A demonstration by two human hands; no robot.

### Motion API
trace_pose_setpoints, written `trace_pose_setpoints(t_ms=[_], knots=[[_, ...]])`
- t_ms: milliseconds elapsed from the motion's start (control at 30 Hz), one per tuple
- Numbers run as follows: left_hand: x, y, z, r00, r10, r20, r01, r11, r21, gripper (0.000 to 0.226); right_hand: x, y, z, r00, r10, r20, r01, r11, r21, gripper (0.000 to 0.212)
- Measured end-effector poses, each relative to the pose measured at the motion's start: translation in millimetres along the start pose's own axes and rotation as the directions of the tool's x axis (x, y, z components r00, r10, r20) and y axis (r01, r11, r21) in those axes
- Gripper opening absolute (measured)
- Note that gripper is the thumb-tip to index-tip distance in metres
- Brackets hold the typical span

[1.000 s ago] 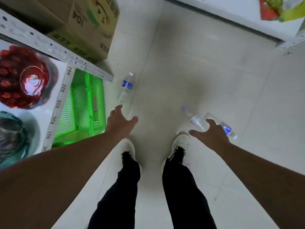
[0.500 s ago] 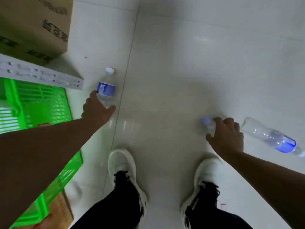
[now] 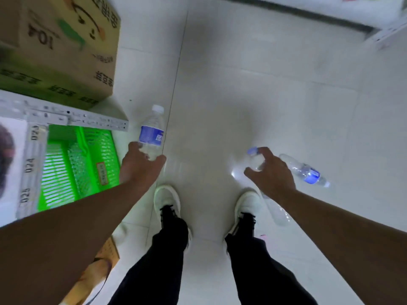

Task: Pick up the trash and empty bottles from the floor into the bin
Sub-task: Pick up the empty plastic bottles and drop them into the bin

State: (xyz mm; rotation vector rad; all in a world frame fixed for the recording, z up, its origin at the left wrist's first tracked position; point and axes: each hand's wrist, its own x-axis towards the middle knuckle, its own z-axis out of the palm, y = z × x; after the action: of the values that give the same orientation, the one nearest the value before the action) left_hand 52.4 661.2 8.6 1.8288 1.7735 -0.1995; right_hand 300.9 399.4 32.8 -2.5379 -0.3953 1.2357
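Both hands have closed since before: left hand [image 3: 141,167] grips the labelled bottle [image 3: 152,133]; right hand [image 3: 272,172] grips the blue-capped bottle [image 3: 255,159].

— What sort of place is this, then?

— A shop's aisle or its stockroom, by the look of it. At nine o'clock stands a metal shelving rack [image 3: 72,119] with perforated rails and numbered tags [image 3: 30,165] reading 023, 024, 025 down its upright.

— Anything else?

— At eleven o'clock a printed cardboard carton [image 3: 59,47] marked 104 sits on the floor. A green plastic slatted basket [image 3: 72,168] with a small label lies under the rack. Pale glossy floor tiles [image 3: 253,95] run through, and another rack's corner [image 3: 387,34] shows at one o'clock.
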Motion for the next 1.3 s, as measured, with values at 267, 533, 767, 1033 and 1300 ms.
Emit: trace_pose_setpoints(t_ms=[267,533,767,1033,1300], knots=[[-174,108,-160,0.996,-0.075,0.043,0.076,0.996,-0.037,0.07,-164,-115,-141,0.991,-0.082,0.104,0.071,0.992,0.102,0.039],[-296,146,-276,0.994,0.001,0.112,0.018,0.985,-0.172,0.058,-304,-149,-229,0.966,-0.215,0.141,0.2,0.974,0.108,0.043],[-397,78,-319,0.989,0.013,0.147,0.03,0.958,-0.284,0.046,-407,-122,-226,0.956,-0.248,0.159,0.236,0.967,0.093,0.046],[-507,-30,-364,0.996,-0.07,0.052,0.084,0.932,-0.353,0.043,-513,-120,-191,0.932,-0.343,0.119,0.344,0.939,0.008,0.043],[-602,-107,-391,0.992,-0.128,0.015,0.122,0.892,-0.436,0.044,-590,-109,-162,0.872,-0.435,0.224,0.469,0.874,-0.129,0.052]])
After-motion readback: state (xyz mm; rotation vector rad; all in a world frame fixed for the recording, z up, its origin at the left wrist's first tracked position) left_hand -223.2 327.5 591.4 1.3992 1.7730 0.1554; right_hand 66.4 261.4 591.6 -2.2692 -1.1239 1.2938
